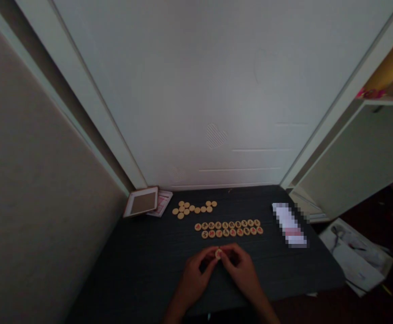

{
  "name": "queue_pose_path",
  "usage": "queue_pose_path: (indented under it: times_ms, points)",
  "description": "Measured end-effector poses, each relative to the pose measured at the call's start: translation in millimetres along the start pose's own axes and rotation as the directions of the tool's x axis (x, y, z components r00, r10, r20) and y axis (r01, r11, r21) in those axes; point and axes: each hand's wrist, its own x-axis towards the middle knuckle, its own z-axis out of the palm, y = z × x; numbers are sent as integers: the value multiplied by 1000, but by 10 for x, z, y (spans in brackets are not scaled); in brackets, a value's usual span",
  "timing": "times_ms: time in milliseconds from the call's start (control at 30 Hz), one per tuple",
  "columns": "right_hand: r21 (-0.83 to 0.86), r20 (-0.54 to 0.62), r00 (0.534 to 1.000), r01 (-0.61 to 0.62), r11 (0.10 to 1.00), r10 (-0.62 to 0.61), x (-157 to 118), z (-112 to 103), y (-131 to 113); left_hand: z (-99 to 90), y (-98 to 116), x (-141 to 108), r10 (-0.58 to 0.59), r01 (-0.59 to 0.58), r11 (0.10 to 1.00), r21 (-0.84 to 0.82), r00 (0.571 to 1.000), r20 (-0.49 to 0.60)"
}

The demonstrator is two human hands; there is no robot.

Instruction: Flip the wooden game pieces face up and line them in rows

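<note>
Between the fingertips of both hands is a round xiangqi piece (218,254), pale wood with a red mark facing up. My left hand (198,269) pinches it from the left, and my right hand (238,265) from the right. Just beyond my fingers lie two rows of xiangqi pieces with characters showing, some red and some dark: a back row (231,225) and a front row (233,232). Farther back to the left, several blank-topped pieces (197,210) lie in a loose scatter, some touching.
All this is on a dark table (142,265). An open box lid or tray (143,201) rests on a printed box (163,204) at the back left. A pixelated white object (289,225) lies at the right. Behind stands a white door (196,90); a white box (354,256) sits beyond the table's right edge.
</note>
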Motion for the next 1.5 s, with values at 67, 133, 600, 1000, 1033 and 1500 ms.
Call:
queue_pose_path:
  times_ms: [67,133,600,1000,1033,1500]
  points:
    - [-30,-16,1000,6,1000,-6,-5,3,-5,-5,-8,0,-7,8,1000,-10,1000,26]
    - [-55,-41,999,8,998,-11,-7,4,11,-8,-13,-1,-13,14,1000,-8,999,49]
    - [25,-16,1000,12,1000,-11,-10,12,59,-10,21,2,-29,29,1000,-9,999,22]
    - [-77,52,996,69,995,-66,-28,9,-38,-58,10,17,-39,40,994,-104,999,11]
    - [-94,60,995,83,992,-77,-31,17,-41,-56,10,23,-49,49,993,-108,999,3]
    - [-239,63,974,226,945,-217,-71,111,6,-51,-4,49,-77,77,986,-149,997,6]
